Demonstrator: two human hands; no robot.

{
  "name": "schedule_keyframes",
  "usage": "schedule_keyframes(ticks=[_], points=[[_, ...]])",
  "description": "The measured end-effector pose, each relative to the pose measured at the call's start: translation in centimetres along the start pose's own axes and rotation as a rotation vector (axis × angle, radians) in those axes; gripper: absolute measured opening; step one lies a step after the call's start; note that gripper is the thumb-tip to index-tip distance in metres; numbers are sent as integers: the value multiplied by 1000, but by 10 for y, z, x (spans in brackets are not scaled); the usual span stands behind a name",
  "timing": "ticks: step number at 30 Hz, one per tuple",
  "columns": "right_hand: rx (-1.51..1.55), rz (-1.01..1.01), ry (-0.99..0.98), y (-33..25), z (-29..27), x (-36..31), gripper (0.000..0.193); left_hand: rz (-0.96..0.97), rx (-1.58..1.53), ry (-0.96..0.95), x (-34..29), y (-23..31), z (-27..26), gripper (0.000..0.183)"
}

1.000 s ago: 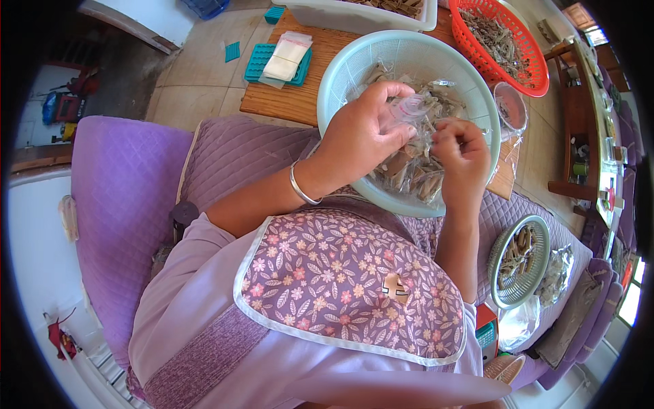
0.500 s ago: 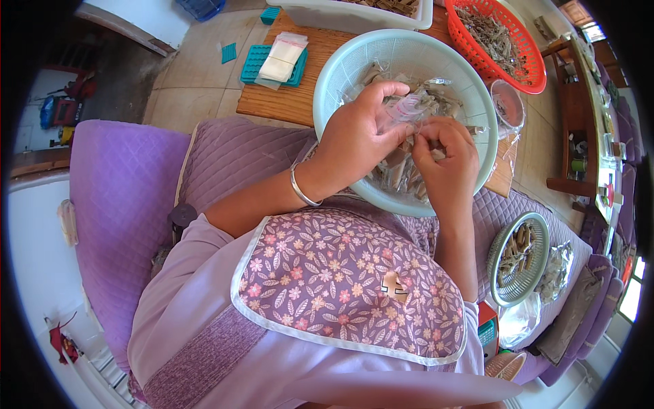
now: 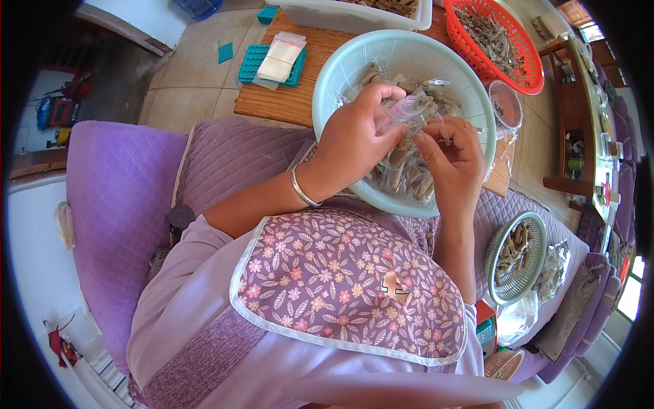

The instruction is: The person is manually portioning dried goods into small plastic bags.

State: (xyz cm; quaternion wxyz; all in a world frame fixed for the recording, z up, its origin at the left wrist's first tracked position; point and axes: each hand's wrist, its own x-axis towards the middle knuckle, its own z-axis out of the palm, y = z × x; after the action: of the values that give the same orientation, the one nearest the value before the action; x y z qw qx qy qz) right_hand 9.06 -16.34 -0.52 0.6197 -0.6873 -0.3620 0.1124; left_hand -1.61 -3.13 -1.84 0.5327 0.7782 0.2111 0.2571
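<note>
My left hand point(image 3: 357, 136), with a silver bangle on the wrist, is closed round small clear plastic bags point(image 3: 407, 107) that show a pink line. To the right, my right hand point(image 3: 458, 153) is closed in a pinch just beside the bags' end. Whatever lies between its fingertips is too small and glassy to make out. Both hands hover over a large pale-blue mesh basket point(image 3: 332, 65). Inside it lie several clear plastic packets point(image 3: 402, 178) with light-brown, stick-like pieces in them.
A teal tray point(image 3: 251, 60) bearing a banded stack of white bags point(image 3: 281, 56) sits on the wooden table point(image 3: 300, 102). Behind are a white bin point(image 3: 354, 18) and a red basket point(image 3: 530, 48) of dried bits. A small green basket point(image 3: 538, 269) of brown pieces rests on the sofa at right.
My right hand has shifted a little to the right, away from the bags, and its fingers have turned slightly. The left hand keeps its hold in nearly the same place.
</note>
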Motion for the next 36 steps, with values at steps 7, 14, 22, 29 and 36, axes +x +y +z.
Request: schedule_keyframes(ticks=[7,14,22,29,36], points=[[-174,26,18,-4,12,0,10,56,42,20,-2,3,-1,42],[53,99,113,13,21,-4,8,144,17,82,-1,-6,3,44],[-435,-385,-131,-1,8,12,14,-98,-134,-44,11,-17,-8,44],[-578,-338,-446,-18,0,32,14,-31,-29,-103,11,-15,-10,47],[-287,225,-353,-1,-5,32,13,-27,-69,-99,9,-12,-10,46]])
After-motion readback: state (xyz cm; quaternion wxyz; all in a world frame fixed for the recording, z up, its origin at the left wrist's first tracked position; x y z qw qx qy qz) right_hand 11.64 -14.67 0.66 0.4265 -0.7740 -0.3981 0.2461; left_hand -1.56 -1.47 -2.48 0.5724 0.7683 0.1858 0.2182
